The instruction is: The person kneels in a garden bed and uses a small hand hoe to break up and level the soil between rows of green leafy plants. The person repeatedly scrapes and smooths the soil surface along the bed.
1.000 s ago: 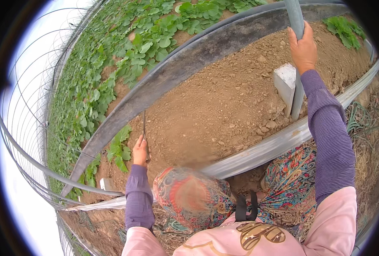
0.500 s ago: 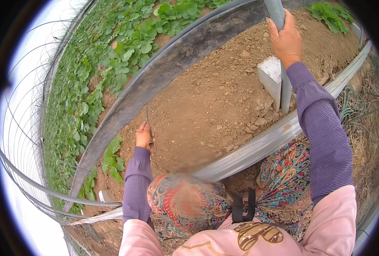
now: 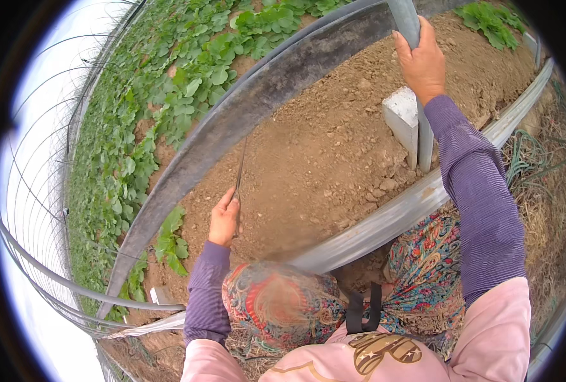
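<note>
My right hand (image 3: 421, 63) is wrapped round a grey metal pole (image 3: 405, 20), which rises past the top edge of the picture. Lower down, the same grey post stands in the soil against a pale concrete block (image 3: 402, 121). My left hand (image 3: 223, 216) is closed on a slender dark metal tool (image 3: 240, 165); its long thin shaft points up and away over bare soil, toward a dark plastic strip (image 3: 232, 118). The tool's exact kind is unclear, and my fingers hide part of its handle.
Beyond the curving strip, leafy green plants (image 3: 181, 95) cover the ground. A pale folded plastic sheet (image 3: 372, 223) runs across in front of my knees. Green cords (image 3: 530, 155) lie on dry straw at the right. Thin hoops (image 3: 34, 248) arch at the left.
My left hand has shifted a little to the right, and the thin tool in it shows more of its length. My right hand stays on the pole, almost in place.
</note>
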Tool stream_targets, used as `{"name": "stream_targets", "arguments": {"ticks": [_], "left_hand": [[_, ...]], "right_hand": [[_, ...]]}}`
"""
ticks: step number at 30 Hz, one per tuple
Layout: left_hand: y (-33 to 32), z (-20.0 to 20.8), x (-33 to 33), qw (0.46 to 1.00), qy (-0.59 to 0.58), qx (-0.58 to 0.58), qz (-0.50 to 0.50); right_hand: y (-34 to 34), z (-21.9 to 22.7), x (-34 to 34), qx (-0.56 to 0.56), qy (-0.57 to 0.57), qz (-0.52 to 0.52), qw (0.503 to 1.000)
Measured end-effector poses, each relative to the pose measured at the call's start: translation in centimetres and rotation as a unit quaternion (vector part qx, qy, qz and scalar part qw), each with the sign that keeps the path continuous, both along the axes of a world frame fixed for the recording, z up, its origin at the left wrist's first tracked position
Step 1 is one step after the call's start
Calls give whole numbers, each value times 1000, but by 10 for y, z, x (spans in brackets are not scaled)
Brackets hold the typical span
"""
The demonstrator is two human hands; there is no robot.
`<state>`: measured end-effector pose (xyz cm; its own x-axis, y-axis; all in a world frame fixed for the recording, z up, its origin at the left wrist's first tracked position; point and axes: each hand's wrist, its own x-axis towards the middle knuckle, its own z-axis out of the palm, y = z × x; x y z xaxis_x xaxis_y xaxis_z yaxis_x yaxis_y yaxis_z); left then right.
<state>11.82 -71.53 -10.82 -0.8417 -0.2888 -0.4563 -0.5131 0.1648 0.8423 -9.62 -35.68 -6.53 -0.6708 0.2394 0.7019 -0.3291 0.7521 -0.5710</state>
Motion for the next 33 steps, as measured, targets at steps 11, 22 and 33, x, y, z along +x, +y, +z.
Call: {"name": "stream_targets", "arguments": {"ticks": [11, 22, 33], "left_hand": [[13, 7, -11, 997, -46, -19, -52], [31, -15, -43, 999, 42, 19, -11], [61, -1, -60, 997, -32, 2, -69]], "right_hand": [[3, -3, -1, 10, 6, -2, 1000], [-2, 5, 3, -28, -4, 16, 999], [-2, 9, 8, -23, -31, 19, 999]]}}
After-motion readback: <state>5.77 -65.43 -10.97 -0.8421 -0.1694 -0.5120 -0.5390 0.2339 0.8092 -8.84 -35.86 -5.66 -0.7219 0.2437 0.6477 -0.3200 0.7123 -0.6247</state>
